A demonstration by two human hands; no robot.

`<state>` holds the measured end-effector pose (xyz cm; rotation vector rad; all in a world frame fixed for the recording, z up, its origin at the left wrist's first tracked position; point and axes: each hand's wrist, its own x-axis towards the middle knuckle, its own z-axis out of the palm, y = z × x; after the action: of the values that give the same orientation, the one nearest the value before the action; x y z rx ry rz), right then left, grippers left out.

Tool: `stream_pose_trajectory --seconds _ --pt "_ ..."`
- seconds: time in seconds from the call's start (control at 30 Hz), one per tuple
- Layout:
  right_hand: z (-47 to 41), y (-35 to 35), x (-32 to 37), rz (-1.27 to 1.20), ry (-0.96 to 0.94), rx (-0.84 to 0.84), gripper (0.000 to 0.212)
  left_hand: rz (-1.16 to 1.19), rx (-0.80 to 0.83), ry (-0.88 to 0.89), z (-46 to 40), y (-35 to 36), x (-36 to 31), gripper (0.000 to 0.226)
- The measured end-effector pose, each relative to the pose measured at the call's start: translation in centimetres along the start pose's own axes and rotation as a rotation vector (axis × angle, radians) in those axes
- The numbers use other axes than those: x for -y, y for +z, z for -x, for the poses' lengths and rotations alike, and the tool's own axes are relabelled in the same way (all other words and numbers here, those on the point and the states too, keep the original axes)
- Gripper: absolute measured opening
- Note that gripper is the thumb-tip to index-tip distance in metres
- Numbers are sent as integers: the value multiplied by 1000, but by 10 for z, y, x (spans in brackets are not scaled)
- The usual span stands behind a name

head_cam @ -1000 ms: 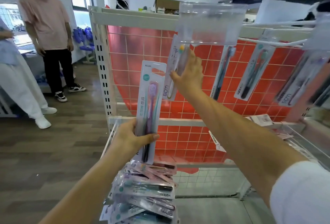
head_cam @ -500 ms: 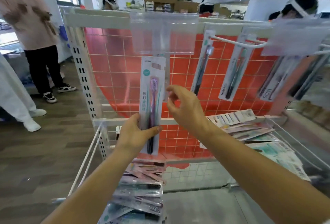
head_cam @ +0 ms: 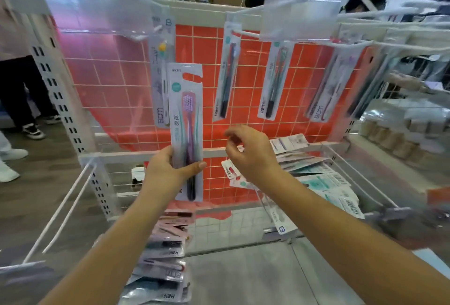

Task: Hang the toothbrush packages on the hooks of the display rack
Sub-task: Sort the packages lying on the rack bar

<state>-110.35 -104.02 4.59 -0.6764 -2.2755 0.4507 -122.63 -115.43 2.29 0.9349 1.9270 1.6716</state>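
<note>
A person's left hand (head_cam: pixel 168 173) grips a long, flat toothbrush package (head_cam: pixel 186 132) of glossy card and clear plastic, fingers clamped round its lower half. It stands upright, long axis vertical, its cut-out hanging slot at the top and brush head up. The right hand (head_cam: pixel 250 156) hovers just beside it, fingers loosely curled and holding nothing. Behind, a white wire display rack (head_cam: pixel 136 153) with an orange grid back carries thin white hooks (head_cam: pixel 246 33) with hung packages. Loose packages (head_cam: pixel 168 265) lie piled below.
</note>
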Motion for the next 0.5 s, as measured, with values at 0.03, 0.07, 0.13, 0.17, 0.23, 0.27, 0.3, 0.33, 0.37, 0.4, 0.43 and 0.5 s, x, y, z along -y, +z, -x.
stream_pose_trajectory --seconds 0.03,0.07,0.13,0.17,0.23,0.27,0.3,0.33,0.37,0.4,0.43,0.5 --pt "5 -6 -5 0 9 8 21 7 9 -1 3 7 -1 34" --pt "10 -12 -10 -5 13 11 21 9 18 5 5 14 -2 35" --pt "19 -25 -19 4 21 5 21 -17 37 21 9 28 -5 32" --pt "22 -31 -24 16 22 -6 21 -29 43 26 12 35 -6 31" --pt "29 -43 -33 24 14 -33 20 -67 47 45 16 47 -9 31" --pt "32 -48 -37 30 14 -39 21 -84 49 54 18 52 -11 34" --pt "36 -54 -40 40 16 -40 21 -80 54 57 21 57 -13 36" --pt "39 -59 -43 54 17 -42 22 -65 63 58 25 62 -15 36" --pt "43 -64 -47 68 16 -48 22 -50 71 60 28 67 -18 35" --pt "46 -69 -49 81 14 -57 23 -44 78 56 31 72 -19 36" --pt "50 -73 -52 92 12 -66 23 -35 83 49 34 77 -21 37" --pt "57 -81 -57 110 -3 -86 23 -22 87 44 38 85 -24 35"
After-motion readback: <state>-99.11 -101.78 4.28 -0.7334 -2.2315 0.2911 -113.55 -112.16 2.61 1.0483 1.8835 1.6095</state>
